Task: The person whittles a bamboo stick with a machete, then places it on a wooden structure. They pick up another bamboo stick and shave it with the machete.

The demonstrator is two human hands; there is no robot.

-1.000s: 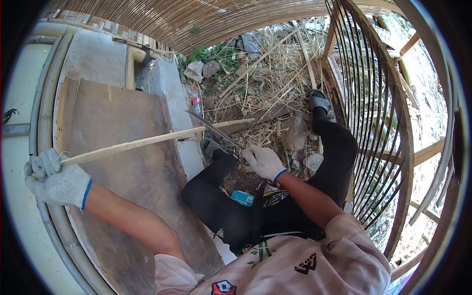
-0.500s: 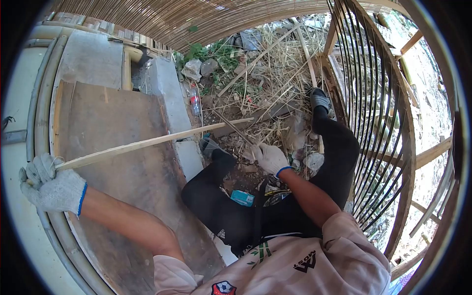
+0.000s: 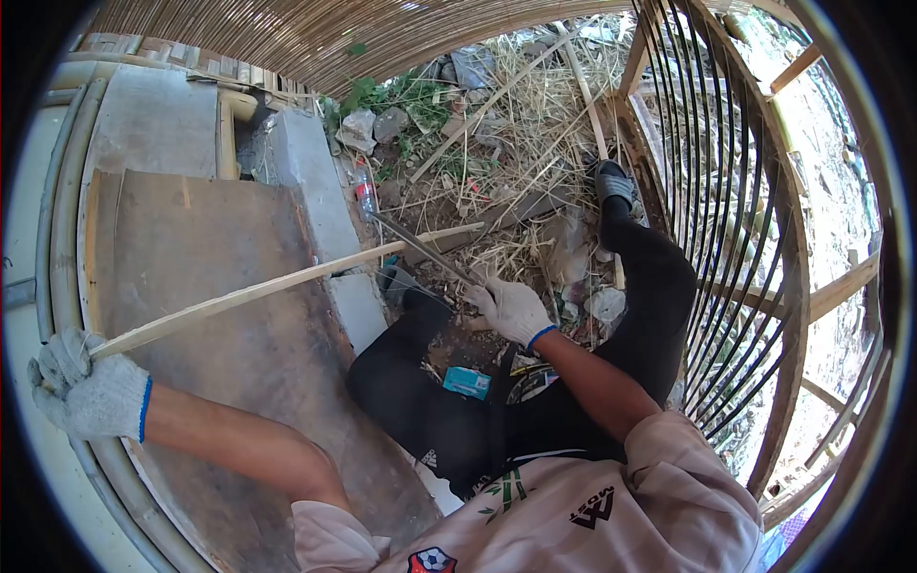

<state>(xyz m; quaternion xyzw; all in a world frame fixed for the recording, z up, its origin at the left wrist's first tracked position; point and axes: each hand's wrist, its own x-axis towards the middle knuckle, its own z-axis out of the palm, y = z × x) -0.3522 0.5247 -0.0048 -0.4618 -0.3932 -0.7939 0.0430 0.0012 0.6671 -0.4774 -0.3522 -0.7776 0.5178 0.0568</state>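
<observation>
Bamboo is the material in your hands: your left hand [image 3: 88, 393], in a white glove, has its fingers clenched around the near end of a long bamboo strip [image 3: 277, 284]. The strip runs away from those fingers, over the wooden board [image 3: 201, 258], to the far tip above the straw. Your right hand [image 3: 511, 310] grips the handle of a knife [image 3: 420, 250]. Half a second ago the blade was low and hard to see; now it is raised again and lies against the strip near the far end. It looks like a new shaving stroke is beginning. Your left hand has moved a little back toward you.
</observation>
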